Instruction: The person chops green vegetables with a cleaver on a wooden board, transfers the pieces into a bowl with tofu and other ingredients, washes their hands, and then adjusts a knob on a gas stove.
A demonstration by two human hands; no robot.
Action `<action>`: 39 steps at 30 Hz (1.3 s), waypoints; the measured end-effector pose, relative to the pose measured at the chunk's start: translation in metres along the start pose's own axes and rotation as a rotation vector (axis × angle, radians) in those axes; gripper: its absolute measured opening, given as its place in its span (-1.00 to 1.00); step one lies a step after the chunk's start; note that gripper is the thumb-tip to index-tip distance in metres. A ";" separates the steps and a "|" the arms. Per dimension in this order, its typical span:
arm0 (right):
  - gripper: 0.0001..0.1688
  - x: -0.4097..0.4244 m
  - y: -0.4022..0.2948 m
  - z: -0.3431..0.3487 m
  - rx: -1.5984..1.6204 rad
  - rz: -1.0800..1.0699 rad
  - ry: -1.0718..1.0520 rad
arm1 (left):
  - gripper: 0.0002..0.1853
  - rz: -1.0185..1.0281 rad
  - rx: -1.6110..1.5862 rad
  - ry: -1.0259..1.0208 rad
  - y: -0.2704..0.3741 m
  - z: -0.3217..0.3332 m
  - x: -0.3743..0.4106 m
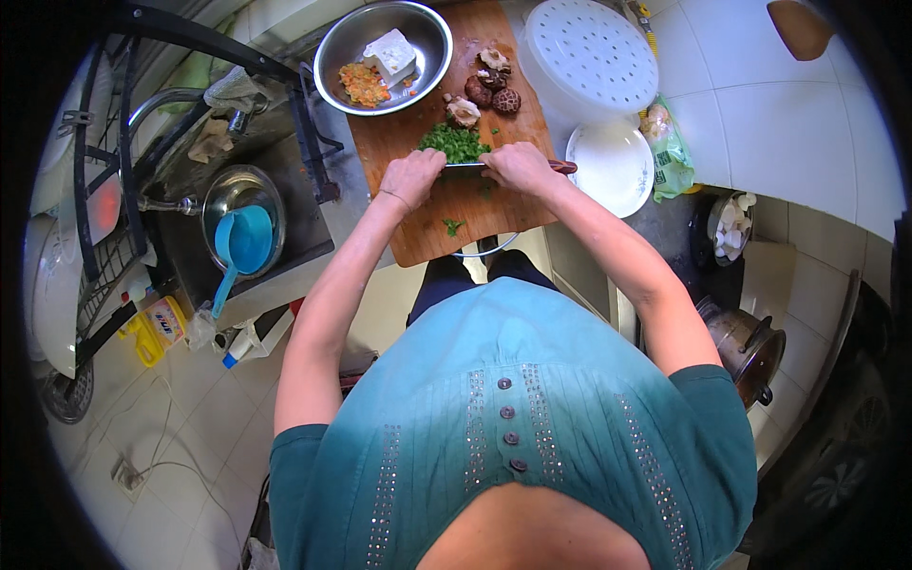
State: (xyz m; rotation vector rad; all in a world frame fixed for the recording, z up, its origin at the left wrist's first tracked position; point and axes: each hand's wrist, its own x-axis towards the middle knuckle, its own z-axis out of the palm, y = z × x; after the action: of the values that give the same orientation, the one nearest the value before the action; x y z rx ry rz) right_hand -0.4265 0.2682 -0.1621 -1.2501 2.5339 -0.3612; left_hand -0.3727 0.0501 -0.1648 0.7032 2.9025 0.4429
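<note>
Both hands are at a kitchen knife [464, 165] over the wooden cutting board [427, 231]. My right hand [519, 168] grips it near its brown handle, which sticks out to the right. The fingers of my left hand [415, 177] are closed on the blade's far left end. Against the blade's far side lies a heap of chopped green herbs [454, 144]. Beyond it are several shiitake mushrooms [491, 89]. A steel bowl [328, 85] on the board's upper left holds a white block of tofu [390, 57] and an orange minced mixture [363, 84]. A herb scrap [453, 226] lies near the board's front edge.
Right of the board stand a white perforated steamer tray [591, 53] and a white plate [609, 171], with a green plastic bag [671, 160] beyond. The sink at left holds a steel basin [206, 221] with a blue ladle [246, 239]. A lidded pot [748, 349] is at far right.
</note>
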 end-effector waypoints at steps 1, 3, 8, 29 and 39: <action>-0.85 -0.002 0.001 -0.001 0.000 -0.004 0.008 | -0.89 -0.002 0.003 0.010 0.002 -0.002 0.000; -0.87 -0.012 -0.005 -0.002 -0.002 -0.014 0.021 | -0.89 -0.008 0.008 0.031 0.010 -0.006 -0.009; -0.89 -0.015 -0.010 -0.031 -0.031 0.022 0.020 | -0.86 -0.002 0.019 0.067 0.022 -0.022 -0.004; -0.85 0.005 0.015 -0.018 -0.059 0.039 -0.030 | -0.80 -0.003 -0.045 0.022 0.003 0.005 0.020; -0.88 -0.008 0.015 0.006 -0.002 0.147 0.052 | -0.86 0.126 0.045 -0.047 -0.003 -0.002 0.039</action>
State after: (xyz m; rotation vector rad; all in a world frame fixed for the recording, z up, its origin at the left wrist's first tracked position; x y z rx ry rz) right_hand -0.4304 0.2829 -0.1721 -1.0607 2.6512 -0.3621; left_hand -0.4094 0.0649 -0.1655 0.8941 2.8436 0.3696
